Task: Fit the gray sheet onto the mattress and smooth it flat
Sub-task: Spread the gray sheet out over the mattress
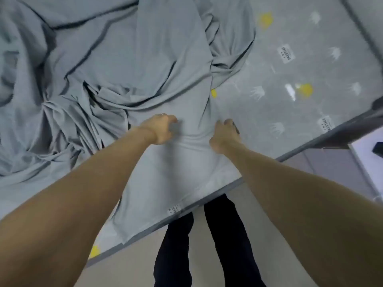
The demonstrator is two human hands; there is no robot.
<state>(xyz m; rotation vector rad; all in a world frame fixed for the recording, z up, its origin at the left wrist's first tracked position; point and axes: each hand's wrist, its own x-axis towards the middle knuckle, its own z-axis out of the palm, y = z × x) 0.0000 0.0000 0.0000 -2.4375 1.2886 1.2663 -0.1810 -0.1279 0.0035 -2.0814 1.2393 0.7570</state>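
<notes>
The gray sheet (116,65) lies bunched in deep folds over the left and middle of the mattress (300,65), whose patterned cover with white crowns and yellow marks shows bare on the right. A flatter strip of sheet runs down to the near edge of the mattress. My left hand (161,129) rests on this strip with fingers curled into the fabric. My right hand (224,133) grips the sheet's right edge, fingers curled around it. Both arms reach forward over the near edge.
The dark mattress border (323,139) runs diagonally from lower left to right. My legs in dark trousers (176,255) stand on the pale floor (132,264) just below it. White furniture (371,154) stands at the right edge.
</notes>
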